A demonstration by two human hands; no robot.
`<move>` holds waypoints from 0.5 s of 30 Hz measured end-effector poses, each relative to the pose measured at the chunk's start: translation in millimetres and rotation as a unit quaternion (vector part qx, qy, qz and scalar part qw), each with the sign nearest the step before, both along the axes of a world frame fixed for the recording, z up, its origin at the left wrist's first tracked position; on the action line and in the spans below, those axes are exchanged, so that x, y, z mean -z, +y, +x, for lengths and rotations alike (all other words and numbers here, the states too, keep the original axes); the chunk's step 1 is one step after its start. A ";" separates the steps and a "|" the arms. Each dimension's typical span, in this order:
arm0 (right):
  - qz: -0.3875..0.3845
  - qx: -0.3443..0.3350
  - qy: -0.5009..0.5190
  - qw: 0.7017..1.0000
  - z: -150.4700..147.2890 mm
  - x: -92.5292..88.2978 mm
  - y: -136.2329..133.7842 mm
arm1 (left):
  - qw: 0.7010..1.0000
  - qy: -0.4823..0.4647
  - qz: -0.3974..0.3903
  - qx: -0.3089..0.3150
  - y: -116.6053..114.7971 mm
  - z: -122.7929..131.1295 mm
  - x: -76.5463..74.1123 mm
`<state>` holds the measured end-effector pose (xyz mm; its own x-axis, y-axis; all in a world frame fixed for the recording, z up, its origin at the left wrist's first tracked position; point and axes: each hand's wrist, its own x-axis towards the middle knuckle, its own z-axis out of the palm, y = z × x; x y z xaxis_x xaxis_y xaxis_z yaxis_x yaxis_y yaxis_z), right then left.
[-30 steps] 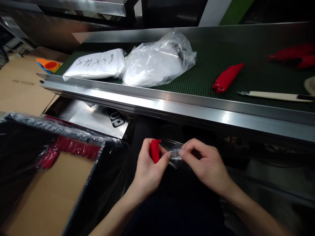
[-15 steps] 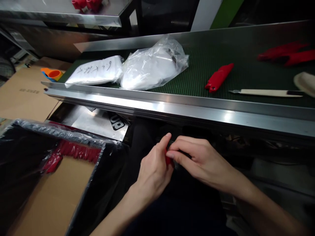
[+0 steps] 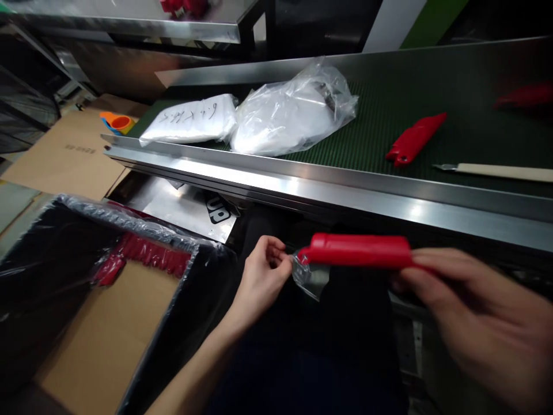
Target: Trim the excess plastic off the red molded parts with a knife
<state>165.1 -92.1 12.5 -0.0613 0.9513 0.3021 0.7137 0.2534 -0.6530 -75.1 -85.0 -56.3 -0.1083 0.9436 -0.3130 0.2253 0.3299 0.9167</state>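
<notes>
Right hand [image 3: 479, 323]: fingers clamped on one end of the red handle [image 3: 358, 251], held level below the conveyor's steel rail [image 3: 328, 193].
Left hand [image 3: 261, 276]: fingertips pinched on the clear sleeve [image 3: 309, 276] at the handle's other end.
Open room: dark gap beneath the hands; lined box [image 3: 108, 328] just left.
Handle: smooth, red, long, rounded edges.

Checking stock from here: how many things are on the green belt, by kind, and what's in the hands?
Red plastic pieces on the belt: 2, one whole, one blurred at the right edge
White plastic bags: 2
Cream-handled knife: 1
Red piece in a clear sleeve: 1, between left hand and right hand
Total: 6
</notes>
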 end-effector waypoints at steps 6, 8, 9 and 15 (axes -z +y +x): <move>0.091 -0.163 -0.071 0.980 -16.9 1.4 -19.3 | 0.993 -0.092 -0.052 -0.044 2.5 0.5 -10.4; 0.118 -0.182 -0.097 0.971 -21.2 1.8 -17.4 | 0.990 -0.119 -0.066 -0.046 0.3 2.2 -15.2; 0.132 -0.185 -0.108 0.968 -22.1 2.5 -16.7 | 0.988 -0.131 -0.073 -0.048 -0.7 3.2 -17.1; 0.148 -0.244 -0.164 0.944 -16.1 18.8 -27.2 | 0.978 -0.180 -0.076 -0.070 -3.5 8.2 -20.5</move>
<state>149.0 -119.3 -6.3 -0.6067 0.6624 0.4395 0.6166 0.7411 -0.2656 -66.9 -88.5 -35.8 -0.0907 0.8664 -0.4911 -0.1603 0.4740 0.8658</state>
